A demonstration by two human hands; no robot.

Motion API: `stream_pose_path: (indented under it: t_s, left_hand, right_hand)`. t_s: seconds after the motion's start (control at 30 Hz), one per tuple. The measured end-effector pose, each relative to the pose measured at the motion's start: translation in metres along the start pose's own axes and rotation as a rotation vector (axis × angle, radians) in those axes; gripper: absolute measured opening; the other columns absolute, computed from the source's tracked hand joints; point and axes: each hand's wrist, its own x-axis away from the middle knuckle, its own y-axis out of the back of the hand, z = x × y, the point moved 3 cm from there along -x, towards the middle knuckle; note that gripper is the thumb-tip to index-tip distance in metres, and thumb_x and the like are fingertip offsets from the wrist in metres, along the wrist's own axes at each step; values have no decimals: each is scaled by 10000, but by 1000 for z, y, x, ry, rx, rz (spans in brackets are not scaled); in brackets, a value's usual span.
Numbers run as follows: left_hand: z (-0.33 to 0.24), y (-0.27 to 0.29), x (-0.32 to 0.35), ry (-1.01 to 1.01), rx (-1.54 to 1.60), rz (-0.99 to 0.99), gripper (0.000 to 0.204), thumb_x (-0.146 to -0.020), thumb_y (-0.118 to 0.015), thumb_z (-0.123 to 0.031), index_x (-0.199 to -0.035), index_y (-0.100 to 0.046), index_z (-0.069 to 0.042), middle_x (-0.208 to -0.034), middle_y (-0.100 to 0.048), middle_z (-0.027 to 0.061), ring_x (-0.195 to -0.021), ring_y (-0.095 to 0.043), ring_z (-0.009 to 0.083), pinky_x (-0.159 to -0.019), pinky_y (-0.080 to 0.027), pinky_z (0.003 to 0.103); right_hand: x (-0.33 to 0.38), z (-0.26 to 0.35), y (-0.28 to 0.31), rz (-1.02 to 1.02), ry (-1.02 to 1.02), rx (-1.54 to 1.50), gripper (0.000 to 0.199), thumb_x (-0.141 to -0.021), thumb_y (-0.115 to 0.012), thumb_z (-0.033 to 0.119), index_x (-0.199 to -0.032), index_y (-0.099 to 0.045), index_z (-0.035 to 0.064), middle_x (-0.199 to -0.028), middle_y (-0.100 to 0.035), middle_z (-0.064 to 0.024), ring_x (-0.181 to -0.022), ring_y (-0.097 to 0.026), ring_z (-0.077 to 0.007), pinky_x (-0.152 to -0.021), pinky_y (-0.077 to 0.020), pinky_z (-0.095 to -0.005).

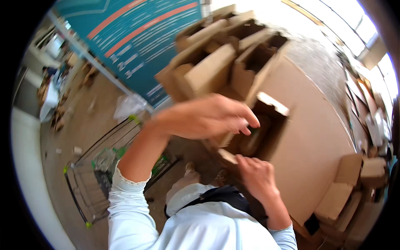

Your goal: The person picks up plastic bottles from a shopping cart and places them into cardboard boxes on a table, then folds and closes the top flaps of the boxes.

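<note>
An open cardboard box (pixel 273 137) stands near the table's front edge, with a dim rounded shape inside that I cannot make out. Its near rim is gripped by my right hand (pixel 256 175), the fingers folded over the cardboard. Above the box's left side hovers my left hand (pixel 204 116), blurred by motion. The left index finger and thumb point over the opening, slightly apart, with nothing visible between them; the other left fingers are mostly hidden. Just beyond my left hand is a cluster of open cardboard boxes (pixel 210 68) with raised flaps.
Brown board (pixel 308 137) covers the tabletop to the right. A wire shopping cart (pixel 89 183) with green corners holds clear plastic at my left. A teal printed panel (pixel 137 37) rises behind it. More cardboard boxes (pixel 335 200) are piled at the lower right.
</note>
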Motion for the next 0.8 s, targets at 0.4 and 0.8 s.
stream_pose_path:
  t_s: [0.4, 0.8]
  left_hand:
    - [436, -34, 530, 1417, 192, -848, 167, -835, -650, -150, -902, -663, 3, -727, -673, 136, -583, -646, 233, -529, -519, 376]
    - [470, -124, 514, 1112, -1038, 288, 268, -870, -584, -154, -1133, -637, -152, -1200, -567, 88, -1212, -495, 309, -1015, -338, 548]
  right_hand:
    - [-14, 18, 17, -7, -199, -86, 270, -799, -589, -55, -1045, -638, 44, -804, -650, -165, -709, -623, -339, -637, -474, -396]
    - [-21, 36, 4, 28, -415, 79, 221, -815, -569, -37, -1015, -642, 22, -904, -680, -159, -853, -630, -356, -792, -466, -423]
